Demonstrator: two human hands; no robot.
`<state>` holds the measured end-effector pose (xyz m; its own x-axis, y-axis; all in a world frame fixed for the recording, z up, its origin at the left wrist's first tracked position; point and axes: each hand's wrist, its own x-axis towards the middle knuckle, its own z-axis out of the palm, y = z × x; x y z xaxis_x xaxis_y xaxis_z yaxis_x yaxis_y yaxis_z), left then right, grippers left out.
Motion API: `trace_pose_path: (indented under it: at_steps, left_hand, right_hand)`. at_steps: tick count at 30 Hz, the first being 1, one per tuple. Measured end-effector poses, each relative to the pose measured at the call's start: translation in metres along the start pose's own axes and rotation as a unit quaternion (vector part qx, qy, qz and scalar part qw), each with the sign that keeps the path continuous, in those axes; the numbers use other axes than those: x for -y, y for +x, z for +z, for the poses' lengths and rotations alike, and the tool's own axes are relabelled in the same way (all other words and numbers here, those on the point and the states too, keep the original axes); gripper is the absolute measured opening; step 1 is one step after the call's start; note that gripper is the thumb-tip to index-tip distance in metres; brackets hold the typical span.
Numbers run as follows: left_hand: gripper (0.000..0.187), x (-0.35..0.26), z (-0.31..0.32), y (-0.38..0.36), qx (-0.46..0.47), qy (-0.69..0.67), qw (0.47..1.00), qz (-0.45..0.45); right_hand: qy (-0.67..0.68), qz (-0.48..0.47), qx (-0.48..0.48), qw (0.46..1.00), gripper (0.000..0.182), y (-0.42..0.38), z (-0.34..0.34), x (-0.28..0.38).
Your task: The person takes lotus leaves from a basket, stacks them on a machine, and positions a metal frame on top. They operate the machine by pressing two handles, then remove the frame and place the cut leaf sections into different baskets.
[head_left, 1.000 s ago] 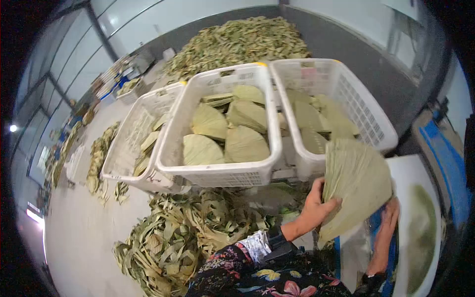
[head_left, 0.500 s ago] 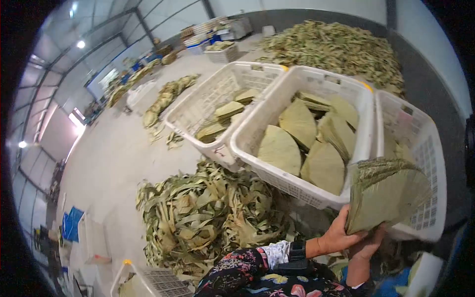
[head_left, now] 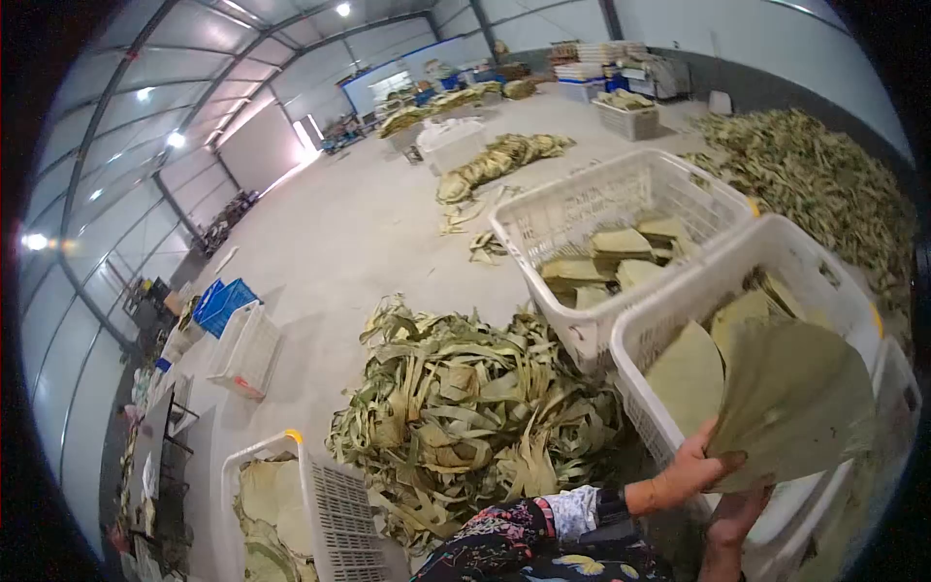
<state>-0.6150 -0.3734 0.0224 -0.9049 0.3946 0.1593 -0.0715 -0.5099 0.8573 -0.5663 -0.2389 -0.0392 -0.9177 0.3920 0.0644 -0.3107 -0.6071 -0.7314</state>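
- Leaf stack (head_left: 790, 403), fan-shaped, is pinched at its lower edge by the left hand (head_left: 693, 470), thumb on top.
- Right hand (head_left: 737, 514), just below, props it from underneath; its grip is hidden.
- White crate (head_left: 679, 320) sits directly beyond both hands.
- Leaf scraps (head_left: 465, 407) lie left of them.

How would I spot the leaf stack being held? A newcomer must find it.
Start at the big heap of leaf strips on the floor, then go right to the nearest white basket. Over its front edge, the left hand and right hand grip a fan-shaped leaf stack, raised above the baskets rather than lying inside.
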Motion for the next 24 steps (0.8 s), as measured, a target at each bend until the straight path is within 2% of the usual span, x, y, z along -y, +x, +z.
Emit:
trace_pose_path:
  at_steps: [1, 2, 3, 4, 5, 7, 8, 9, 10, 11, 12, 13, 14, 15, 16, 17, 18, 19, 20, 21, 22, 23, 24]
  left_hand:
    - [0.054, -0.011, -0.017, 0.012, -0.01, -0.042, 0.998, -0.043]
    - [0.051, -0.004, -0.045, 0.027, -0.051, -0.009, 0.995, -0.09]
    - [0.051, -0.017, -0.062, 0.042, -0.048, -0.006, 0.995, -0.085]
    - [0.049, -0.035, -0.081, 0.057, -0.047, -0.021, 0.998, -0.042]
    - [0.047, -0.049, -0.102, 0.073, -0.049, -0.036, 0.998, 0.002]
    - [0.046, -0.076, -0.156, 0.112, -0.076, 0.0, 0.997, -0.005]
    - [0.042, -0.092, -0.185, 0.129, -0.101, 0.034, 0.994, 0.0]
    - [0.039, -0.102, -0.213, 0.143, -0.127, 0.063, 0.99, -0.005]
    - [0.03, -0.109, -0.258, 0.165, -0.127, 0.117, 0.984, -0.049]
    - [0.023, -0.11, -0.297, 0.191, -0.134, 0.247, 0.958, 0.061]
    - [0.023, -0.142, -0.33, 0.205, -0.1, 0.376, 0.921, -0.033]
    - [0.023, -0.161, -0.355, 0.225, -0.159, 0.287, 0.941, -0.078]
    - [0.022, -0.158, -0.4, 0.247, -0.164, 0.177, 0.966, -0.097]
    - [0.023, -0.165, -0.425, 0.269, -0.162, 0.138, 0.976, -0.053]
    - [0.022, -0.183, -0.437, 0.281, -0.231, 0.056, 0.962, -0.134]
    - [0.022, -0.173, -0.489, 0.302, -0.212, 0.11, 0.964, -0.113]
    - [0.022, -0.18, -0.501, 0.313, -0.243, 0.055, 0.956, -0.155]
    - [0.021, -0.173, -0.531, 0.327, -0.275, 0.062, 0.938, -0.201]
    - [0.021, -0.153, -0.581, 0.343, -0.281, 0.051, 0.933, -0.216]
    - [0.017, -0.15, -0.591, 0.347, -0.277, 0.056, 0.933, -0.222]
    - [0.017, -0.147, -0.602, 0.353, -0.298, 0.113, 0.91, -0.265]
    - [0.017, -0.145, -0.613, 0.356, -0.318, 0.171, 0.881, -0.305]
    - [0.019, -0.13, -0.661, 0.357, -0.297, 0.185, 0.877, -0.33]
  right_hand:
    - [0.005, 0.0, 0.009, 1.0, 0.055, 0.008, 0.015, -0.008]
    - [-0.104, -0.034, 0.027, 0.994, 0.059, 0.016, 0.028, -0.016]
    - [-0.213, -0.069, 0.04, 0.974, 0.064, 0.025, 0.038, -0.027]
    - [-0.315, -0.058, 0.04, 0.947, 0.067, 0.038, 0.033, -0.042]
    - [-0.314, -0.059, 0.043, 0.947, 0.067, 0.048, 0.029, -0.058]
    - [-0.505, 0.03, 0.137, 0.851, 0.068, 0.071, 0.037, -0.083]
    - [-0.648, 0.058, 0.167, 0.741, 0.072, 0.076, 0.047, -0.092]
    - [-0.655, 0.077, 0.161, 0.734, 0.072, 0.079, 0.057, -0.104]
    - [-0.706, 0.069, 0.185, 0.68, 0.071, 0.079, 0.065, -0.117]
    - [-0.754, 0.062, 0.205, 0.621, 0.07, 0.077, 0.072, -0.125]
    - [-0.765, 0.101, 0.203, 0.602, 0.069, 0.08, 0.09, -0.128]
    - [-0.772, 0.129, 0.178, 0.596, 0.069, 0.083, 0.098, -0.126]
    - [-0.79, 0.129, 0.193, 0.568, 0.067, 0.085, 0.106, -0.126]
    - [-0.803, 0.125, 0.212, 0.543, 0.066, 0.085, 0.113, -0.128]
    - [-0.817, 0.116, 0.201, 0.528, 0.066, 0.083, 0.111, -0.128]
    - [-0.818, 0.13, 0.184, 0.529, 0.066, 0.083, 0.109, -0.129]
    - [-0.827, 0.108, 0.202, 0.513, 0.067, 0.082, 0.108, -0.128]
    - [-0.836, 0.086, 0.219, 0.496, 0.068, 0.08, 0.106, -0.128]
    - [-0.838, 0.097, 0.205, 0.496, 0.068, 0.08, 0.104, -0.13]
    - [-0.84, 0.092, 0.21, 0.491, 0.068, 0.082, 0.101, -0.132]
    - [-0.842, 0.087, 0.216, 0.487, 0.068, 0.083, 0.098, -0.134]
    - [-0.842, 0.095, 0.208, 0.488, 0.068, 0.082, 0.095, -0.135]
    - [-0.831, 0.084, 0.191, 0.516, 0.066, 0.082, 0.092, -0.137]
